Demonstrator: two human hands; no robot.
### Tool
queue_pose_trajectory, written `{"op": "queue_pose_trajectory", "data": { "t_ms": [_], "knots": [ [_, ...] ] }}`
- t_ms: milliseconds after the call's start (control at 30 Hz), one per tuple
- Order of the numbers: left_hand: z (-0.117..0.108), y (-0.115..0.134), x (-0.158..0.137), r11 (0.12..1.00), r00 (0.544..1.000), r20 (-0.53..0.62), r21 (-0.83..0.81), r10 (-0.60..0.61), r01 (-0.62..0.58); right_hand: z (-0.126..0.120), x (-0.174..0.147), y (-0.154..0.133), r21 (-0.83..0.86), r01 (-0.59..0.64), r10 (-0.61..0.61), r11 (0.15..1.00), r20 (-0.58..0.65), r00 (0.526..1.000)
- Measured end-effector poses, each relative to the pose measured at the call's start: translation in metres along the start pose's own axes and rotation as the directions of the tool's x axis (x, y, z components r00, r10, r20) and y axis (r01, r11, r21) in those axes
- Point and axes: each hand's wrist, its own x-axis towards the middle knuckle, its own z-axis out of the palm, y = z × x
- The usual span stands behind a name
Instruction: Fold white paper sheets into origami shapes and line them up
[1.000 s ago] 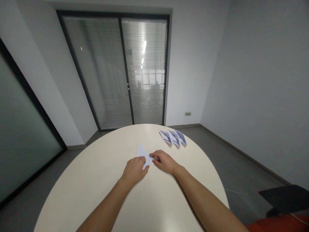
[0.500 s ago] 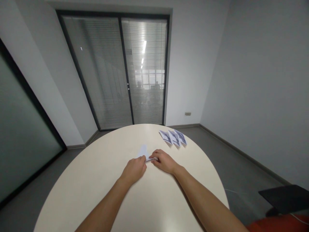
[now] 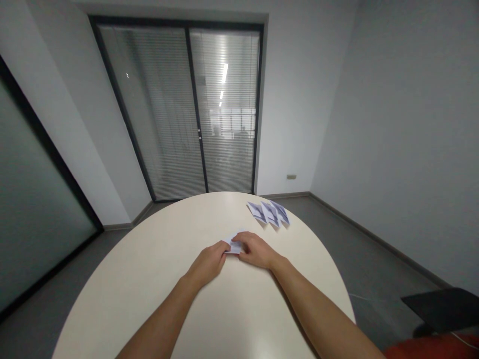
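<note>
Between my two hands is a small piece of folded paper (image 3: 234,247), pale with a faint bluish print, near the middle of the table. My left hand (image 3: 210,260) pinches its left edge between thumb and fingers. Curled over the right side of the paper, my right hand (image 3: 256,250) grips it with thumb and fingertips. The fingers hide part of the paper's right end. Farther back and to the right lie several folded paper pieces (image 3: 270,214) with blue-grey print, side by side and overlapping.
The round cream table (image 3: 149,269) fills the lower middle. A glass partition with blinds (image 3: 172,114) stands beyond it. At the lower right are a black flat chair part (image 3: 441,306) and something red (image 3: 430,347). A wall socket (image 3: 291,177) sits low on the back wall.
The paper flap that stuck out beyond my left hand has come down and right, so the paper now lies flatter between both hands. The paper pieces at the back have not moved.
</note>
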Motion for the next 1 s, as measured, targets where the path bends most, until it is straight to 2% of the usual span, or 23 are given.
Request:
{"op": "queue_pose_trajectory", "data": {
  "t_ms": [100, 200, 400, 500, 733, 1000],
  "knots": [
    [0.002, -0.001, 0.000, 0.995, 0.998, -0.047, -0.089, 0.044, -0.048, 0.003, 0.000, 0.005, -0.060, -0.039, 0.042, 0.997, 0.042, 0.998],
    [0.003, 0.001, 0.000, 0.994, 0.995, -0.094, -0.099, 0.042, -0.052, 0.003, -0.001, 0.009, -0.098, -0.111, 0.114, 0.989, 0.022, 0.993],
    [-0.003, 0.003, -0.001, 0.991, 0.985, -0.158, 0.105, -0.065, 0.082, -0.005, 0.001, 0.004, -0.141, -0.185, 0.187, 0.973, 0.001, 0.982],
    [-0.006, 0.003, -0.001, 0.978, 0.978, -0.176, 0.155, -0.112, 0.140, -0.007, 0.003, -0.001, -0.150, -0.195, 0.192, 0.969, -0.031, 0.981],
    [-0.004, -0.004, 0.001, 0.961, 0.941, -0.261, 0.115, -0.215, 0.251, -0.007, 0.003, -0.002, -0.143, -0.181, 0.175, 0.973, -0.058, 0.983],
    [-0.003, -0.008, 0.002, 0.921, 0.890, -0.282, 0.050, -0.358, 0.386, -0.007, 0.000, 0.004, -0.101, -0.347, 0.340, 0.933, -0.078, 0.937]
  ]
}}
